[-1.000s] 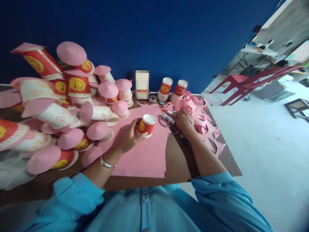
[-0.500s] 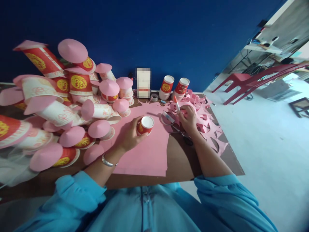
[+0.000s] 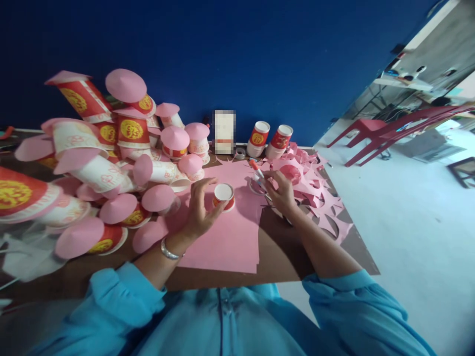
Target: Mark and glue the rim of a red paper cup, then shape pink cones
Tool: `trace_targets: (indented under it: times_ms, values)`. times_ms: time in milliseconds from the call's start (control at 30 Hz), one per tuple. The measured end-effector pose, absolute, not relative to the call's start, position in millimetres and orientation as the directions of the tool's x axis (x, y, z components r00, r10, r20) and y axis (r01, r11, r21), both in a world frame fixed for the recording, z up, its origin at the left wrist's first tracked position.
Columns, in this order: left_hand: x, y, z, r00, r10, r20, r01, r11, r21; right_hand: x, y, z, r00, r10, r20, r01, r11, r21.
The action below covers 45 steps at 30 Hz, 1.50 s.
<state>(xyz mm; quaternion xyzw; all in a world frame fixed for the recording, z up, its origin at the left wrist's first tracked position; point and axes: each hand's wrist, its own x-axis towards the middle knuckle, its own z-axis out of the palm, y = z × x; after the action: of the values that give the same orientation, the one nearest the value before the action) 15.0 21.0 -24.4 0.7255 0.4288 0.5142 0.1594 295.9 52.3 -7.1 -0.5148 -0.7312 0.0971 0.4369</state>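
Observation:
A red paper cup (image 3: 224, 204) stands upside down on a stack of pink paper sheets (image 3: 226, 242), its white base facing up. My left hand (image 3: 201, 210) curves beside it, fingers apart, with a gap between the fingers and the cup; the thumb lies in front of the cup and may touch it. Pinched in my right hand (image 3: 280, 192) is a slim white tube with an orange end (image 3: 257, 169), tilted up to the left. Under that hand lies a roll of tape (image 3: 256, 186), partly covered.
Many paper cups with pink cone tops (image 3: 131, 129) are piled on the left. Two stacks of red cups (image 3: 258, 138) stand by the blue wall. Pink paper scraps (image 3: 315, 185) cover the table's right side. A red chair (image 3: 365, 131) stands on the floor beyond.
My left hand has loosened from the cup, which now stands on the paper. My right hand has moved slightly left and down with the tube. The view has shifted a little.

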Motion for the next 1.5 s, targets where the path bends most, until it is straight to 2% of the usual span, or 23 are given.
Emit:
trace_targets:
  times_ms: [100,167,400,467,500,567,667,767,833,900,933,967,1000,1033,1067,1100,1167,1233,1367,1500]
  values:
    - [11.8,18.7,-20.2,0.106,0.744,0.660,0.459,-0.625,0.631,277.4,42.7,10.2,-0.345,0.730,0.591,0.544,0.668,-0.507]
    - [9.1,17.5,-16.4,0.135,0.743,0.656,0.458,-0.634,0.623,267.3,37.8,21.0,-0.438,0.657,0.614,0.483,0.748,-0.455]
    - [2.9,13.5,-4.4,0.138,0.822,0.552,0.434,-0.551,0.712,255.9,46.8,32.9,-0.503,0.618,0.604,0.347,0.784,-0.514]
    - [2.3,13.0,-3.2,0.128,0.845,0.519,0.430,-0.519,0.739,254.7,50.6,31.0,-0.519,0.600,0.609,0.374,0.800,-0.469]
    - [2.4,13.1,-3.0,0.130,0.846,0.518,0.422,-0.520,0.743,253.5,51.3,30.0,-0.538,0.582,0.610,0.418,0.812,-0.407]
    - [3.3,13.7,-3.5,0.142,0.823,0.551,0.419,-0.554,0.719,250.2,50.1,28.9,-0.589,0.531,0.609,0.542,0.819,-0.190]
    - [5.5,15.4,-4.3,0.158,0.771,0.617,0.443,-0.614,0.653,245.1,44.7,30.8,-0.616,0.493,0.614,0.688,0.716,0.116]
    - [5.3,17.6,-3.6,0.134,0.716,0.685,0.454,-0.659,0.600,246.8,43.1,36.6,-0.625,0.439,0.645,0.729,0.625,0.280]
    - [2.9,18.8,-2.6,0.069,0.692,0.718,0.460,-0.661,0.593,254.4,45.7,42.5,-0.604,0.455,0.654,0.764,0.565,0.312]
    - [0.9,19.3,-2.3,-0.028,0.699,0.715,0.438,-0.634,0.637,264.9,48.5,49.6,-0.493,0.553,0.672,0.841,0.500,0.205]
    - [1.1,19.1,-2.6,-0.070,0.720,0.691,0.397,-0.615,0.681,269.2,48.5,53.4,-0.386,0.600,0.701,0.874,0.480,0.070]
    - [2.3,18.5,-3.1,-0.094,0.755,0.649,0.329,-0.591,0.736,271.7,47.0,56.9,-0.250,0.633,0.732,0.871,0.477,-0.115]
    - [4.7,17.6,-3.7,-0.093,0.803,0.588,0.233,-0.557,0.797,271.7,44.0,60.0,-0.135,0.679,0.721,0.799,0.505,-0.327]
    - [8.1,16.5,-4.1,-0.071,0.851,0.520,0.118,-0.510,0.852,268.8,39.3,62.2,-0.050,0.738,0.673,0.658,0.532,-0.533]
    - [12.0,15.3,-4.2,-0.053,0.897,0.439,-0.004,-0.440,0.898,263.1,33.5,63.4,-0.031,0.813,0.582,0.473,0.525,-0.708]
    - [16.0,14.1,-3.8,-0.036,0.930,0.365,-0.127,-0.367,0.922,255.0,27.1,63.4,-0.045,0.867,0.495,0.290,0.486,-0.824]
    - [22.5,12.4,-1.5,-0.011,0.969,0.248,-0.310,-0.239,0.920,235.2,14.9,60.1,-0.070,0.913,0.402,0.041,0.406,-0.913]
    - [25.6,11.7,1.6,0.031,0.987,0.160,-0.406,-0.133,0.904,216.7,6.6,54.0,-0.079,0.934,0.348,-0.057,0.344,-0.937]
    - [24.3,12.7,3.6,0.049,0.996,0.074,-0.454,-0.044,0.890,199.0,5.1,43.5,-0.080,0.937,0.339,-0.028,0.338,-0.941]
    - [22.6,13.8,0.9,0.037,0.995,0.093,-0.437,-0.067,0.897,198.9,9.9,40.4,-0.096,0.938,0.334,0.014,0.337,-0.941]
